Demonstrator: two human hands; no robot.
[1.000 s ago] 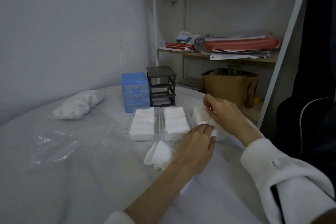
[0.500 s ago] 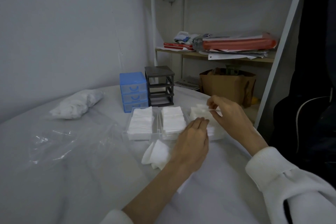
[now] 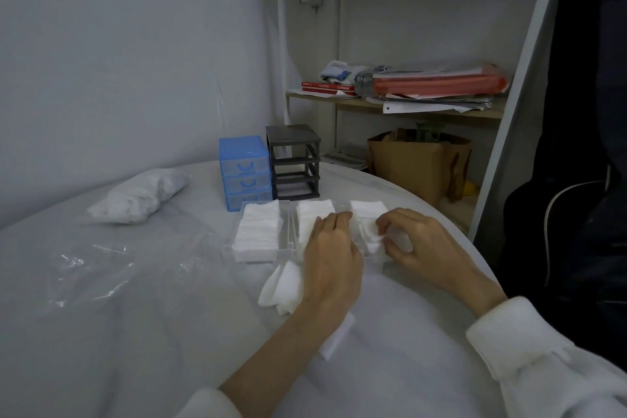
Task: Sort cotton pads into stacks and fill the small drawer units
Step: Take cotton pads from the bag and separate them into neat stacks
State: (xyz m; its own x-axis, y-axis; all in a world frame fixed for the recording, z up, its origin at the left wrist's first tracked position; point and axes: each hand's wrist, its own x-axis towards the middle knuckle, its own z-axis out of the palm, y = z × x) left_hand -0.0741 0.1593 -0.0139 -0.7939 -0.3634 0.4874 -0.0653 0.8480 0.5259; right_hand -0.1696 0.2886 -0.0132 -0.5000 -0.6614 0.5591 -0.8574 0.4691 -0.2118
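We sit at a round desk (image 3: 390, 366) covered in white, pushed against a pale wall, with a shelf unit (image 3: 400, 108) behind it holding red folders and loose papers, and a brown paper bag (image 3: 417, 166) on the lower level. A dark shape at the far right is cut off by the frame edge and we cannot tell what it is. A sheet of clear plastic (image 3: 101, 268) lies crumpled over the left of the desk, hard to trace where it ends. Behind it rests a bag of white pads (image 3: 139, 197). At the back stand a blue drawer unit (image 3: 244, 173) with its three drawers in, and just beside it a dark grey drawer frame (image 3: 295, 163) with open slots. In front sit three clear drawers in a row: the left drawer (image 3: 258, 231) shows a full cotton pad stack, the middle drawer (image 3: 314, 217) is half hidden by our left hand (image 3: 330, 258), and the right drawer (image 3: 368, 214) is partly covered by both hands. The left hand lies palm down, fingers straight and close together, tips touching the right drawer's near corner. Our right hand (image 3: 417, 244) curls over the right stack, thumb and fingertips pinching a cotton pad (image 3: 397, 241). A few loose pads (image 3: 285, 285) lie folded under the left wrist, their number unclear.
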